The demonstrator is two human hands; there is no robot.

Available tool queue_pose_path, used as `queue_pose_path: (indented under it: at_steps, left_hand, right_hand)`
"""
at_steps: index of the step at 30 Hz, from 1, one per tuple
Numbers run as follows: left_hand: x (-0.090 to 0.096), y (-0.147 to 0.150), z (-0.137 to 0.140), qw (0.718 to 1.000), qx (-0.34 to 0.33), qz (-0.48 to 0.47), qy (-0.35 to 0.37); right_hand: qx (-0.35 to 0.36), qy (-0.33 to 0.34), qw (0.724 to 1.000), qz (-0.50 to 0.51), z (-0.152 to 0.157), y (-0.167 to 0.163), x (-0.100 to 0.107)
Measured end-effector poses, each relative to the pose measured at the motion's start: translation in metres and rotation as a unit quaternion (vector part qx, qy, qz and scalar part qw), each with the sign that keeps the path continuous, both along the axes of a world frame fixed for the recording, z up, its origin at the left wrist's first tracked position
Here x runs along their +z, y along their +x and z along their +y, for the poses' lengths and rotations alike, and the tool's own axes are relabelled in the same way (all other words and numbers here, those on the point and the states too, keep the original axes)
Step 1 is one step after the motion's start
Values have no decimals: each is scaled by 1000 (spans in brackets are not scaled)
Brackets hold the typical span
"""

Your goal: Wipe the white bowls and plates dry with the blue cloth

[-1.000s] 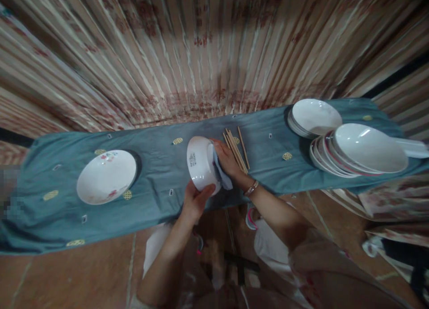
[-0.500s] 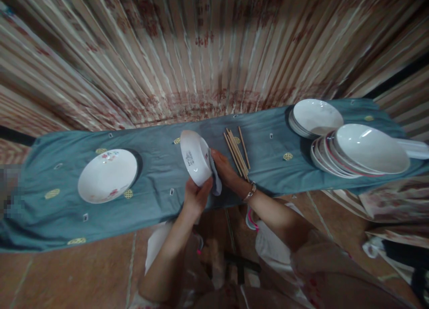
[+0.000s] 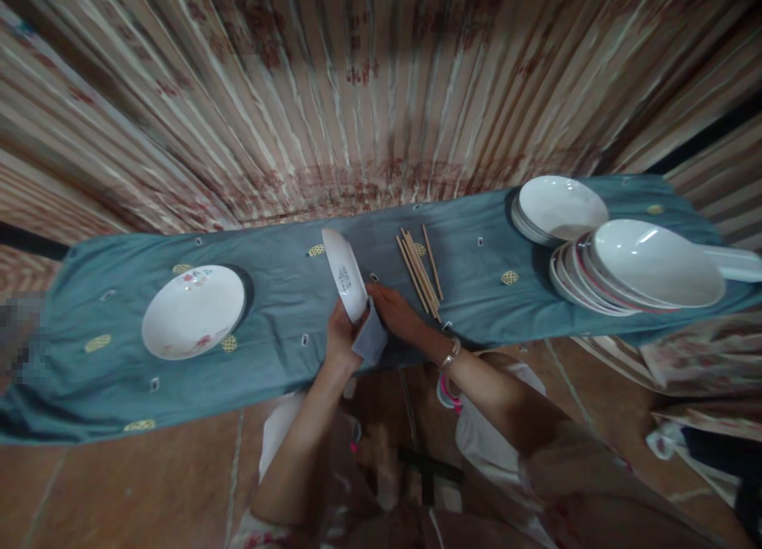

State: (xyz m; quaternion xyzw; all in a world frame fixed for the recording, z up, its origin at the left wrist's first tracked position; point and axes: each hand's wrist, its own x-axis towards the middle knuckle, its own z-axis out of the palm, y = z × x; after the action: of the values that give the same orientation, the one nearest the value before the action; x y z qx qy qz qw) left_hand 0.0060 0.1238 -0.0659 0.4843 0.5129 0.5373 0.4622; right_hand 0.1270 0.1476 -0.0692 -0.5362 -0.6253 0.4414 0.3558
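At centre frame a white bowl point(image 3: 345, 275) stands nearly on edge, its stamped underside facing left and its long axis running from upper left to lower right. The left hand point(image 3: 340, 336) grips its lower rim; the right hand point(image 3: 398, 314) presses a grey cloth point(image 3: 370, 339) against it. Chopsticks point(image 3: 420, 270) lie just right on the blue-covered counter point(image 3: 286, 311). An empty flowered plate point(image 3: 194, 311) sits at left, and stacked plates point(image 3: 619, 255) at right.

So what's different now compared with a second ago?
The left hand has tipped the white bowl further onto its edge, so it shows almost side-on. The right hand has slid the grey cloth from inside the bowl down to its lower rim. The chopsticks, flowered plate and stacked dishes stayed put.
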Motion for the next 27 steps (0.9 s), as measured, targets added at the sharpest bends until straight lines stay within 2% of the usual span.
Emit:
queue_pose_path:
  at_steps: [3, 8, 11, 14, 18, 22, 25, 27]
  left_hand:
    - [-1, -5, 1, 991, -25, 103, 84]
    - [-14, -5, 4, 951, -45, 227, 207]
    - [-24, -1, 6, 923, -58, 288, 247]
    - [-29, 3, 7, 903, -85, 333, 258]
    - [-29, 8, 9, 893, -112, 352, 258]
    - [-27, 11, 11, 883, -128, 374, 251]
    - [-26, 12, 14, 875, -121, 402, 242]
    - [-24, 14, 17, 868, -106, 419, 243]
  right_hand:
    - [15, -14, 998, -65, -4, 8, 15]
    - [16, 88, 994, -63, -15, 22, 39]
    - [11, 110, 992, -65, -19, 27, 45]
    - [-32, 98, 994, -43, -21, 29, 44]
    - [-76, 65, 995, 17, -21, 30, 37]
    - [-90, 32, 995, -6, -19, 34, 29]
    - [-100, -2, 995, -3, -16, 38, 20]
    - [-118, -40, 991, 50, -12, 41, 14]
